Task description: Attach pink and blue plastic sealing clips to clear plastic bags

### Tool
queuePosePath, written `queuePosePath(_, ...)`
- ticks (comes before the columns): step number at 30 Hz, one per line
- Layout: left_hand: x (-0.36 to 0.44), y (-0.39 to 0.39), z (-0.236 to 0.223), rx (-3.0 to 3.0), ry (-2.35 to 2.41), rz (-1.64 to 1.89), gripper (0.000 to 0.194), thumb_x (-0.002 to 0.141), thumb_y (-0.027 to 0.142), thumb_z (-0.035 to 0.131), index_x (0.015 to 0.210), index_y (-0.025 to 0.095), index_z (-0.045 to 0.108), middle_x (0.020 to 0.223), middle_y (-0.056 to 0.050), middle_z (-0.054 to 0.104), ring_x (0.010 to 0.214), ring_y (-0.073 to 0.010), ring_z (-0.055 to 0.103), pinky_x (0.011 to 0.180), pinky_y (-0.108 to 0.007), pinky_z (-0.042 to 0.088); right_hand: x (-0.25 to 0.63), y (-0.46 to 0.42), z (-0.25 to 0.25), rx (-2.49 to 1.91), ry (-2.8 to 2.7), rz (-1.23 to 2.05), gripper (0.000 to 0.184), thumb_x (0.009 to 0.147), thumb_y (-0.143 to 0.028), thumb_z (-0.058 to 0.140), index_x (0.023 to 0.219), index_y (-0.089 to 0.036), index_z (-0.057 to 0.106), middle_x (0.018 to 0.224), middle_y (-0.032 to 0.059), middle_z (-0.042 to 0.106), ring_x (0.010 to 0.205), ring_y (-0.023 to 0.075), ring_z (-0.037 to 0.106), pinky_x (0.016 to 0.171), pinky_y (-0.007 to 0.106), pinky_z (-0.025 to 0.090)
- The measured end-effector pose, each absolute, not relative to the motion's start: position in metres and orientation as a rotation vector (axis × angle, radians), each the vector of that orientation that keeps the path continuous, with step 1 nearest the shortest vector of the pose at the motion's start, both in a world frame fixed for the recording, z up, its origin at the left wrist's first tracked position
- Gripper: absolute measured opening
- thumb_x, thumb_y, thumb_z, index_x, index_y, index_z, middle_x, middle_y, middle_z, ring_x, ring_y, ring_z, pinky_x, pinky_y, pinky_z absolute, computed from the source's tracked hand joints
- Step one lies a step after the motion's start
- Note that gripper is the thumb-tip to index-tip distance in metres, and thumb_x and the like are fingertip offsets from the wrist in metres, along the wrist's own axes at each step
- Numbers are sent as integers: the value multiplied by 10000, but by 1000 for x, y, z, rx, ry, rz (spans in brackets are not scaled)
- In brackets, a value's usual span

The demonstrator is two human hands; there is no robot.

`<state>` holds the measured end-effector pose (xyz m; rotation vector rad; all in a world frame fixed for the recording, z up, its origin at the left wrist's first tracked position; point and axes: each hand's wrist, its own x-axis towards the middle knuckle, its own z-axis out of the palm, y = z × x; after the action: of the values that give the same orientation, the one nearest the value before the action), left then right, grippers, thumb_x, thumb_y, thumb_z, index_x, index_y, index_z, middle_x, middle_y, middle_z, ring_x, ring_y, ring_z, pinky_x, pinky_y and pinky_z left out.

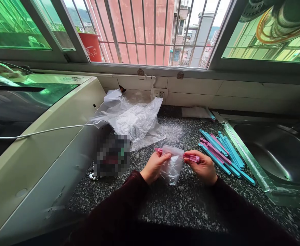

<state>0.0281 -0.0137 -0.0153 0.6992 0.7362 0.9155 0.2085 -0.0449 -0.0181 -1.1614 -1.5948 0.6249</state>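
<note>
My left hand (155,166) is grasping the side of a small translucent plastic bag (172,169), its thumb lying across the front face near the top. My right hand (202,167) is pinching the right end of a pink bag-sealing clip (191,158) between thumb and fingers. Pink is showing on both sides of the bag, so the strip seems to be running across behind its upper part; whether it is one clip, and whether it is locked, I cannot tell. Both bag and clip are hovering above the speckled countertop (165,208), in front of me.

To be doing this well, I judge, I should be keeping the film flat and free of folds along the clip line, holding the strip level with the bag's top edge, and pressing evenly from the hinge towards the free end. The thin film will likely be slipping or puckering if my left thumb is easing off.

Blue and pink sealing clips (215,152) are lying in a loose pile by the sink (265,150). As for writing, small print on the appliance (71,79) at left is too faint for reading, and I am making out no brand on bag or clips.
</note>
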Motion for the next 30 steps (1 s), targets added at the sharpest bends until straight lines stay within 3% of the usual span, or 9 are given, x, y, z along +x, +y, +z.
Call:
queuePosePath(12, 25, -11, -18, 713, 754, 859, 409, 512, 358, 790, 790, 78, 680, 673, -51, 646, 583, -119, 534, 594, -232, 357, 209, -45, -25, -1118, -1629, 644, 158, 765, -324, 623, 830, -180, 635, 750, 43, 652, 650, 154, 627, 597, 257, 550)
queuePosePath(21, 25, -11, -19, 733, 760, 873, 398, 518, 353, 789, 791, 82, 689, 693, -58, 663, 619, -125, 553, 627, -230, 382, 210, -43, -18, -995, -1768, 385, 154, 810, -209, 567, 943, -188, 642, 890, 77, 639, 750, 151, 627, 609, 247, 552)
queuePosePath(26, 25, -11, -19, 754, 732, 873, 379, 540, 359, 775, 789, 86, 693, 695, -58, 665, 607, -122, 552, 617, -226, 387, 209, -44, -22, -989, -1764, 320, 228, 795, -149, 583, 1018, -195, 598, 833, 46, 643, 696, 130, 618, 612, 248, 551)
queuePosePath(30, 25, -12, -19, 790, 733, 883, 382, 555, 355, 769, 818, 88, 700, 712, -61, 671, 613, -123, 553, 620, -225, 389, 209, -45, -21, -972, -1786, 233, 192, 793, -123, 573, 970, -197, 584, 819, 41, 642, 690, 128, 611, 593, 247, 546)
